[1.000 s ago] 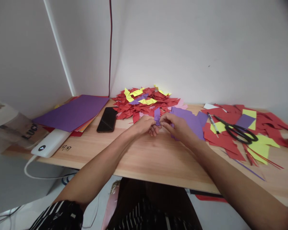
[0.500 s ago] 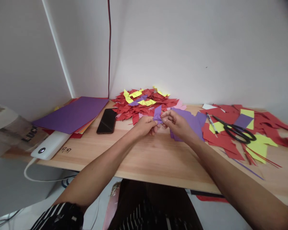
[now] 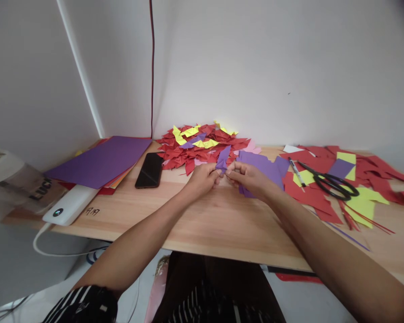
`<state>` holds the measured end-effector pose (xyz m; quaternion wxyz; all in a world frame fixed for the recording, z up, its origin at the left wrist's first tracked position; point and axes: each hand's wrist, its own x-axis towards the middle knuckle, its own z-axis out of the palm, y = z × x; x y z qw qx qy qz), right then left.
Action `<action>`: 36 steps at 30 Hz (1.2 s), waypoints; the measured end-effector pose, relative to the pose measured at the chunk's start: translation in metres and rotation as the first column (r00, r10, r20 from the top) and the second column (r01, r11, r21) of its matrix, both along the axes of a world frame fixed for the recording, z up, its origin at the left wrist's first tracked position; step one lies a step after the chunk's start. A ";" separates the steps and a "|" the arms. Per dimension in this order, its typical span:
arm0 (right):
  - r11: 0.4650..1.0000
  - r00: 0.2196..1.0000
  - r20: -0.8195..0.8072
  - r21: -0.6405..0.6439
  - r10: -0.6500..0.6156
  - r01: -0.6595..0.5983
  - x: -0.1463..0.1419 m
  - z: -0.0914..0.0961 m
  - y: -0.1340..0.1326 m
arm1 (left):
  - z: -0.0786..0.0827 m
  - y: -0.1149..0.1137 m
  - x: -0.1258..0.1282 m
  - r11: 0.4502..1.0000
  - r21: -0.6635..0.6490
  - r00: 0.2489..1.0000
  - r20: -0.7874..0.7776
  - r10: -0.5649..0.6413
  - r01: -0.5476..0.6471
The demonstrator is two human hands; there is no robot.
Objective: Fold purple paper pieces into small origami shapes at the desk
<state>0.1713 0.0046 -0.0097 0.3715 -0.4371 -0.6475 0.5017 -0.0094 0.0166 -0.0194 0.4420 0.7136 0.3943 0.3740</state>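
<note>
Between my two hands is a small folded piece of purple paper (image 3: 223, 158), its upper flap pointing up above the fingers. My left hand (image 3: 204, 178) pinches its left side between thumb and fingers. My right hand (image 3: 247, 176) is closed at its lower right edge, thumb and fingertips together on the paper. The lower part of the fold is hidden by the fingers. Just behind lies a heap of folded paper shapes (image 3: 175, 157), mostly red with some yellow, purple and pink. Beside my right hand lie purple paper sheets (image 3: 267, 168), partly covered by it.
At the right, black scissors (image 3: 336, 185) and a pen (image 3: 296, 172) lie on red paper scraps (image 3: 314, 202). To the left are a black phone (image 3: 149, 170), a large purple sheet (image 3: 104, 159), a white power bank (image 3: 70, 205) and a clear container (image 3: 27, 184). The wooden table (image 3: 202, 229) ends near my lap.
My right fingers have moved down and in, closing at the paper's lower right edge. The purple flap now stands taller and leans slightly more to the right.
</note>
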 end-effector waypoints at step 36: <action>0.999 0.981 0.193 0.042 -0.031 0.024 -0.006 -0.006 0.000 | -0.005 0.003 0.001 0.993 -0.088 0.994 0.077 0.084 -0.077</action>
